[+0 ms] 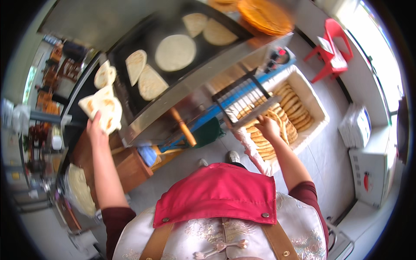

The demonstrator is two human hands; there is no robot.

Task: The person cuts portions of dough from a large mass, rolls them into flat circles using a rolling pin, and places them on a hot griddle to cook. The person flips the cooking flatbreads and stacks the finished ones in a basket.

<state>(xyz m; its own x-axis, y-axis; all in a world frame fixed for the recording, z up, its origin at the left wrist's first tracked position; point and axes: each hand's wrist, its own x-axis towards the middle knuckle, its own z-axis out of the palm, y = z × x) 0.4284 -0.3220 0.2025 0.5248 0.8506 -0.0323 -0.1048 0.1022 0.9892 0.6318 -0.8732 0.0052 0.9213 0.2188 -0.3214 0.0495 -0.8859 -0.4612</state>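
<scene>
My left hand [97, 129] grips the lower edge of pale, brown-spotted flatbread pieces [105, 109] at the griddle's left end. More flatbread [105, 75] lies just above them. On the dark griddle [149, 40] are a round flatbread [175, 52] near the middle and several cut pieces around it. My right hand [269, 127] is at the near bar of a dark metal rack [256, 113], beside a folded flatbread [280, 122]; its fingers are partly hidden, so whether it grips the rack or the bread is unclear. Below is a cloth-lined box [317, 113] with rows of browned flatbreads [292, 105].
A wooden handle [183, 126] juts out from the griddle's front. Stacked orange-brown rounds [265, 16] stand at its far right end. A wooden cabinet [130, 169] and bagged dough [78, 190] are at left. A red chair [336, 52] and white carton [370, 169] stand at right.
</scene>
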